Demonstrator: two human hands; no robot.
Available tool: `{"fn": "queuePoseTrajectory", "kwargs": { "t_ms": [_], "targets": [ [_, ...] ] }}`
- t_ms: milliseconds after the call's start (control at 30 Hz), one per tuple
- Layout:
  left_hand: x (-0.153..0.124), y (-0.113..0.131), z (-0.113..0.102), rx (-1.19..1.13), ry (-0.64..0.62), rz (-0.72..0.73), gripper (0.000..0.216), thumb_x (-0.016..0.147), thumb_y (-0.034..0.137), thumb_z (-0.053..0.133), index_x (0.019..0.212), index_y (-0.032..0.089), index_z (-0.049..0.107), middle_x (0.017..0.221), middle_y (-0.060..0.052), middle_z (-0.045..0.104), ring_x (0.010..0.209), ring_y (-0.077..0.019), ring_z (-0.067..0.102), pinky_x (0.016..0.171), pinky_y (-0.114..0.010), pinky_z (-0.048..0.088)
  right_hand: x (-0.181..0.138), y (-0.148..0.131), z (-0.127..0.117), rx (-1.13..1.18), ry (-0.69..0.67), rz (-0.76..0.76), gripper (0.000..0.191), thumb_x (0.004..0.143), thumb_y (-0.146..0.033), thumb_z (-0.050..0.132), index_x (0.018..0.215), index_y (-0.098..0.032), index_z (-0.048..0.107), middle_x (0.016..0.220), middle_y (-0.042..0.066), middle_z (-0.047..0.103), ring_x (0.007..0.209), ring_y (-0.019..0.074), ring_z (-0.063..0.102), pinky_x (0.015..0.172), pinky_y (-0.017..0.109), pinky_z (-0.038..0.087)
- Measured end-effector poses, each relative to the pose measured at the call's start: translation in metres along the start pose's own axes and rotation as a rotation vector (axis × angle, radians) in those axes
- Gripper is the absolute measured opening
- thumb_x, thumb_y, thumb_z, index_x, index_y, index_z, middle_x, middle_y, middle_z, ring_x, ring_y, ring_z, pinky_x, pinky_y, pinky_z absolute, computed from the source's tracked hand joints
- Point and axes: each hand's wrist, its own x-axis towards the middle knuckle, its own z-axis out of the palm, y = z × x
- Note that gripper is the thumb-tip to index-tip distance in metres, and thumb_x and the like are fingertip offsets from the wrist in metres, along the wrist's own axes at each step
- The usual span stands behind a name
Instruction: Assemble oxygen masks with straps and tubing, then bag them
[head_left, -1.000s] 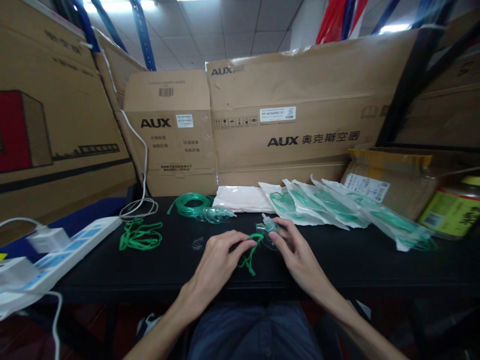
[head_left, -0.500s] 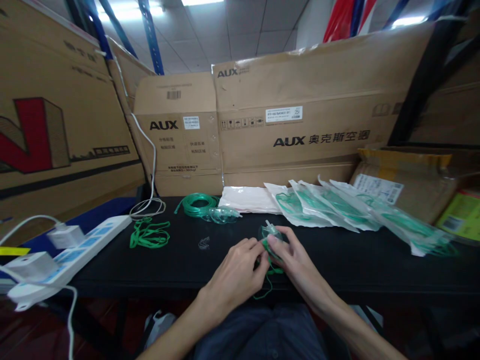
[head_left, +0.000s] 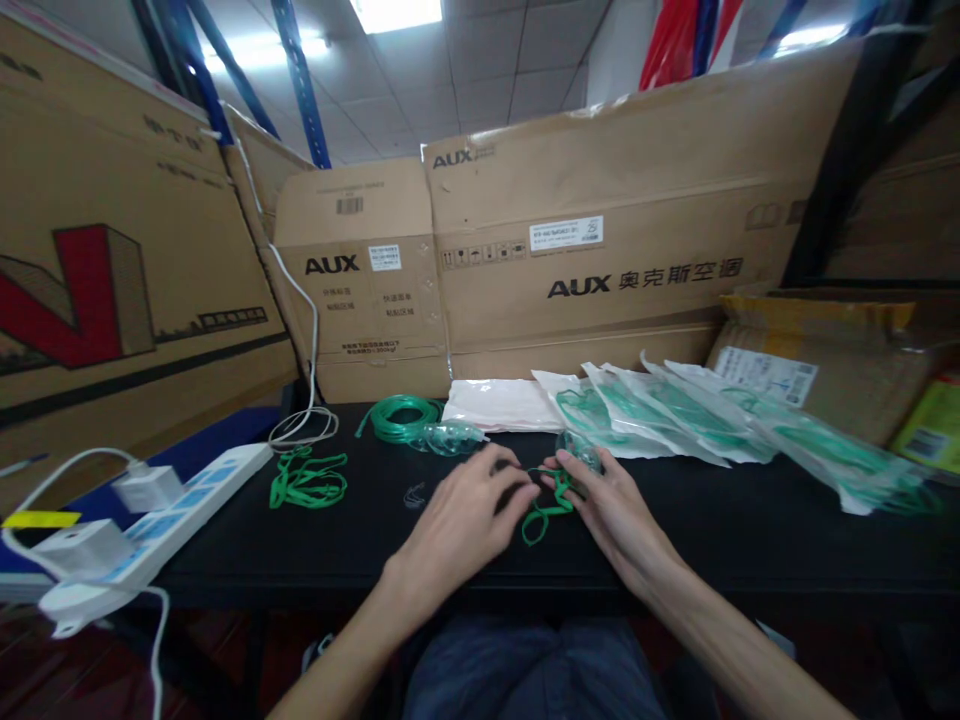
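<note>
On a black worktop point(head_left: 360, 545) before cardboard panels point(head_left: 630, 235), the right hand point(head_left: 616, 502) keeps its grip around a clear mask point(head_left: 574, 448), apparently steadying it beside a green strap point(head_left: 556, 511); whether the left hand point(head_left: 466, 512) pinches the strap, I cannot tell

- clear mask point(head_left: 576, 442) is partly buried behind the right hand point(head_left: 604, 487), can't see all of it
- green strap point(head_left: 551, 511) ducks behind those fingers too, so no clue where it attaches
- left hand point(head_left: 471, 502): honestly can't tell if the fingertips are pinching any strap
- little clear piece point(head_left: 414, 495) on the counter point(head_left: 675, 545), too tiny to make out
- bags point(head_left: 671, 408) overlap, parts are covered
- yellow-labelled container point(head_left: 932, 430) gets chopped by the right edge
- carton label point(head_left: 769, 374): unreadable mush
- white cable point(head_left: 157, 655) runs off the bottom
</note>
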Motion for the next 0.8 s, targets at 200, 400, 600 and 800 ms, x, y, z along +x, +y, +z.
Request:
{"fn": "queuePoseTrajectory", "kwargs": {
  "t_ms": [200, 400, 600, 800],
  "targets": [
    [0.042, -0.122, -0.082, 0.316, -0.022, -0.402, 0.033, 0.097, 0.029, 0.047, 0.117, 0.020, 0.072, 0.124, -0.009, 0.070, 0.117, -0.0273, 0.064, 0.104, -0.039, 0.047, -0.001, -0.004, -0.010, -0.041, -0.028, 0.025, 0.038, 0.072, -0.037, 0.087, 0.094, -0.022, 0.060, 0.086, 0.002, 0.074, 0.086, 0.0187, 0.072, 0.081, 0.032, 0.057],
    [0.039, -0.197, -0.087, 0.334, -0.335, -0.502, 0.037, 0.065, 0.025, 0.074, 0.101, 0.028, 0.080, 0.110, -0.003, 0.078, 0.110, -0.0295, 0.069, 0.097, -0.033, 0.051, -0.007, -0.008, -0.005, -0.060, -0.056, 0.038, 0.045, 0.069, -0.041, 0.088, 0.096, -0.021, 0.058, 0.085, 0.002, 0.074, 0.083, 0.0179, 0.072, 0.079, 0.030, 0.056],
    [0.028, -0.214, -0.064, 0.297, -0.347, -0.462, 0.033, 0.072, 0.033, 0.068, 0.103, 0.025, 0.079, 0.114, -0.006, 0.077, 0.114, -0.0297, 0.067, 0.098, -0.033, 0.049, -0.005, -0.010, -0.003, -0.059, -0.087, 0.054, 0.050, 0.068, -0.041, 0.089, 0.096, -0.020, 0.054, 0.082, 0.002, 0.074, 0.078, 0.0165, 0.071, 0.078, 0.030, 0.055],
    [0.026, -0.218, -0.068, 0.258, -0.267, -0.421, 0.028, 0.080, 0.040, 0.059, 0.095, 0.025, 0.076, 0.102, -0.006, 0.078, 0.105, -0.0298, 0.070, 0.094, -0.035, 0.050, -0.009, -0.013, -0.003, -0.075, -0.128, 0.051, 0.045, 0.072, -0.040, 0.086, 0.097, -0.020, 0.055, 0.084, 0.002, 0.075, 0.079, 0.0165, 0.072, 0.079, 0.030, 0.055]
  ]
}}
